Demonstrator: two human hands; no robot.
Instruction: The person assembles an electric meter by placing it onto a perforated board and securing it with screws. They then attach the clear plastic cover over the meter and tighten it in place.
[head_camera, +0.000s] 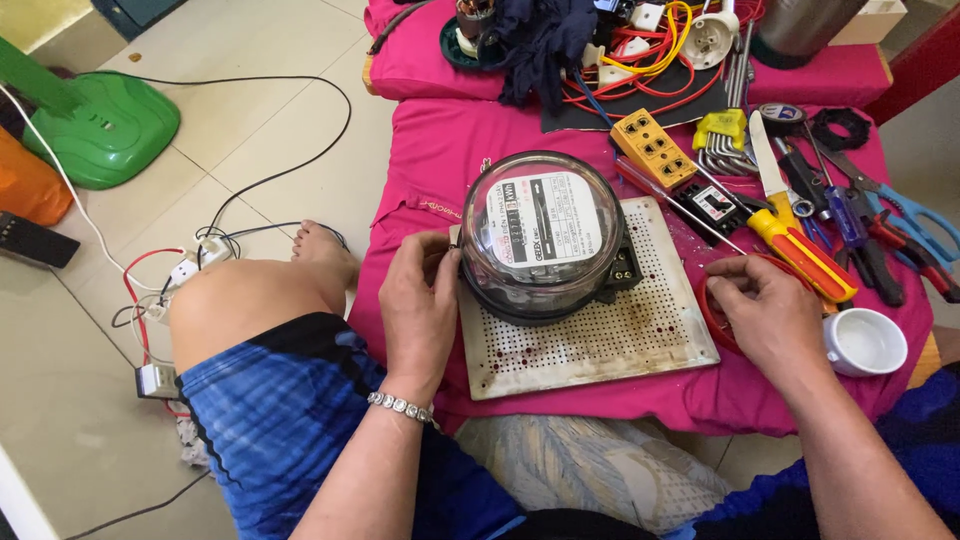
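Pink cloth (440, 160) covers the low table in front of you, and a white board full of little holes (600, 345) lies near its front edge. A round electric meter with a clear glass dome (540, 235) sits on the back left part of that board.

Your left hand (420, 310) rests at the left side of the meter. Its fingers are curled and pressed close together, and the fingertips touch the dark rim at the bottom of the dome. You wear a shiny bracelet (402, 406) on that wrist.

Your right hand (765, 315) lies on the cloth just past the right edge of the board. Its fingers are bent down over a red ring-shaped thing (712, 318). I cannot tell if they pinch it or only rest on it.

A small white cup (865, 342) stands just beside your right hand, near the front right corner. A screwdriver with a yellow and red handle (800, 255) lies just behind that hand. A yellow block with round holes (655, 150) lies behind the board. Pliers and scissors with blue and red handles (880, 235) lie along the right edge. A pile of red and yellow wires (650, 55) sits at the back edge.

Your bare knee (245, 300) is up on the left, over the tiled floor (270, 40). A green fan base (100, 125) stands far off to the left.
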